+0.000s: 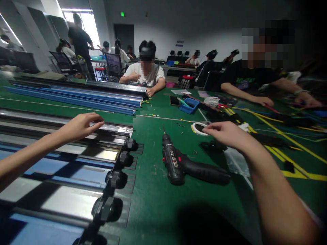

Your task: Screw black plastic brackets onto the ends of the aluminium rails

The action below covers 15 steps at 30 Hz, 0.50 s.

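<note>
My left hand hovers over long metal profiles, its thumb and loosely curved fingers apart with nothing held. Silver and blue faces show on these profiles, and black cable glands stick out at their right ends. On the right, my right hand has its fingertips pressed together at the edge of a white ring-shaped roll. Whatever is pinched there, if anything, is too small to make out. Between both hands a black cordless drill lies on the green table with its bit pointing away.
More blue profiles lie farther back on the left. A blue bin stands beyond the roll. Small screws, a clear plastic bag and yellow cables lie about. Two people sit at the table's far side and right.
</note>
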Tool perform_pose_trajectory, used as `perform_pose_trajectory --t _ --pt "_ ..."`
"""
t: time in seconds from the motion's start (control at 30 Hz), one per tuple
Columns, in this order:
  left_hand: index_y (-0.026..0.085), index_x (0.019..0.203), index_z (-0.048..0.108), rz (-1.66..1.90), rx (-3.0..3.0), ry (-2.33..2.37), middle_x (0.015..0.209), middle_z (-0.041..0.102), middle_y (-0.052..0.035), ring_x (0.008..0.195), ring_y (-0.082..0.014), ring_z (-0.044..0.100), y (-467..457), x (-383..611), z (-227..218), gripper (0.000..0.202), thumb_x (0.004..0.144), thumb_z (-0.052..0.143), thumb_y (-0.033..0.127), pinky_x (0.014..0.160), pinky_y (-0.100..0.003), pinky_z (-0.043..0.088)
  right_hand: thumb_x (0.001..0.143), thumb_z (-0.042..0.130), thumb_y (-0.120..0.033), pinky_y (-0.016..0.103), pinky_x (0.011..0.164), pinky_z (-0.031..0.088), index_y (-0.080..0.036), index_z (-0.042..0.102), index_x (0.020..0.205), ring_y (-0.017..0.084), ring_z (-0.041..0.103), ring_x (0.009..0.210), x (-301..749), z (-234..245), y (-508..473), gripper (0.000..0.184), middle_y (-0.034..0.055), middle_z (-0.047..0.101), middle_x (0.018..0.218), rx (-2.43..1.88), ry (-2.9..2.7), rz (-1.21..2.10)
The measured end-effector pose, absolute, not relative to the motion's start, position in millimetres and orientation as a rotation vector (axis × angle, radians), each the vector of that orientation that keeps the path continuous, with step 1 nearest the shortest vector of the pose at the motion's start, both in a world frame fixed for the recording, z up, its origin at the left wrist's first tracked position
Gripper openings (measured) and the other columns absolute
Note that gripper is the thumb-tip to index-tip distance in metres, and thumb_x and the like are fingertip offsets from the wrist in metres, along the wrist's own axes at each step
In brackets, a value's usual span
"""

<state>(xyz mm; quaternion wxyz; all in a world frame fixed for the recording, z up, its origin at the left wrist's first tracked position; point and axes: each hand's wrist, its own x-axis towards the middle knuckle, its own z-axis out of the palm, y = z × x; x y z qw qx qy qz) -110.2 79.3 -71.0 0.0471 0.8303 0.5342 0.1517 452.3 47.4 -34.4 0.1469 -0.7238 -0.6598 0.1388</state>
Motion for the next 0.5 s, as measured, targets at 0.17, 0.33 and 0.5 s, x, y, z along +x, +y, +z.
perform_pose_trajectory --t 0.17,0.33,0.5 --pt "0.015 0.114 0.071 0.548 2.766 1.507 0.116 0.069 -0.0132 0.100 -0.0257 0.066 109.4 -82.8 -99.5 0.049 0.102 0.047 0.056 0.088 -0.033 0.049 0.093 0.063 -0.051 0.039 0.078 0.048 -0.014 0.077 0.091 0.032 0.071 0.086 508.5 -49.1 49.9 0.039 0.0180 0.076 0.091 -2.419 -1.865 0.429" --pt "0.018 0.112 0.070 0.657 2.566 1.576 0.110 0.071 -0.0075 0.076 -0.0165 0.061 103.6 -83.4 -110.3 0.043 0.102 0.050 0.055 0.071 -0.027 0.045 0.090 0.069 -0.056 0.043 0.074 0.047 -0.018 0.068 0.060 0.033 0.068 0.073 515.2 -63.0 51.0 0.048 0.0184 0.070 0.074 -2.549 -1.832 0.529" --pt "0.019 0.094 0.072 0.441 2.469 1.469 0.089 0.071 -0.0037 0.080 -0.0193 0.062 102.8 -79.5 -104.0 0.049 0.101 0.049 0.061 0.069 -0.026 0.042 0.090 0.069 -0.057 0.043 0.067 0.045 -0.022 0.062 0.053 0.030 0.064 0.065 516.6 -77.0 53.6 0.052 0.0152 0.069 0.067 -2.561 -1.864 0.539"
